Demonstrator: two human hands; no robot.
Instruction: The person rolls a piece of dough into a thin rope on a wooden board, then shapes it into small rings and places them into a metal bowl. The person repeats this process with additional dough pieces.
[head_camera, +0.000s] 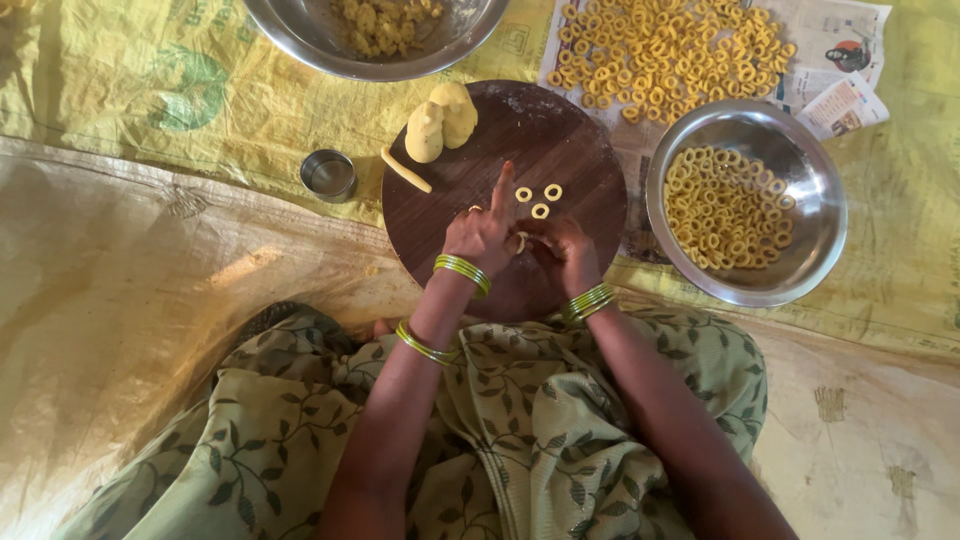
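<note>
A small bit of dough (521, 240) sits pinched between the two hands, low over the near half of the round wooden board (590, 170). The left hand (484, 232) closes its thumb and lower fingers on the bit while its forefinger stands out straight, pointing away from the body. The right hand (563, 247) is curled around the same bit from the other side, so both grips are closed on the dough, though how far it is shaped cannot be made out.

Just beyond the fingertips lie three finished dough rings (539, 198) on the board. Farther out, past the left hand, a short rolled dough stick (405, 169) rests beside two unworked dough lumps (441, 121), so raw material remains. Left of the board stands a small steel cup (328, 175).

To the right of the right hand a steel bowl (822, 215) holds a good layer of rings, and beyond it many more rings are spread on a newspaper (835, 40). Straight ahead, at the far edge, a second steel bowl (290, 25) contains crumbly yellow pieces. By the look of it, much is already shaped and a modest amount is left.
</note>
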